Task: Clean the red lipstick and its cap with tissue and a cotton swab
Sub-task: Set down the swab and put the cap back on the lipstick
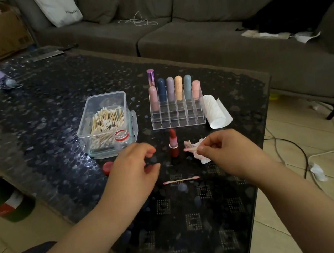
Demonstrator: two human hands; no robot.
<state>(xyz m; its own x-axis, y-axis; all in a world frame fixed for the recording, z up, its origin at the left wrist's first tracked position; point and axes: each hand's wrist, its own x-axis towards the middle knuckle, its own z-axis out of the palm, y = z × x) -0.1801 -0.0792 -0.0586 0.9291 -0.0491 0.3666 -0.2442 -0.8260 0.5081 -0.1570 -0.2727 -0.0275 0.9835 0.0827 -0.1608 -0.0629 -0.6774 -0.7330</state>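
Observation:
The red lipstick (pixel 173 145) stands upright and uncapped on the dark table, between my two hands. My left hand (pixel 134 168) hovers just left of it, fingers apart, holding nothing. My right hand (pixel 224 150) pinches a cotton swab (pixel 190 149) whose pink-stained tip points toward the lipstick. A crumpled stained tissue (pixel 199 154) lies partly under that hand. A second used cotton swab (pixel 181 180) lies flat on the table nearer me. The red cap (pixel 108 167) rests on the table to the left, partly hidden by my left hand.
A clear box of cotton swabs (pixel 106 122) with a small red-ringed jar (pixel 121 136) sits behind my left hand. A clear lipstick organizer (pixel 178 111) holds several pastel tubes. A tissue roll (pixel 215 111) lies at its right. The table's right edge (pixel 266 123) is close.

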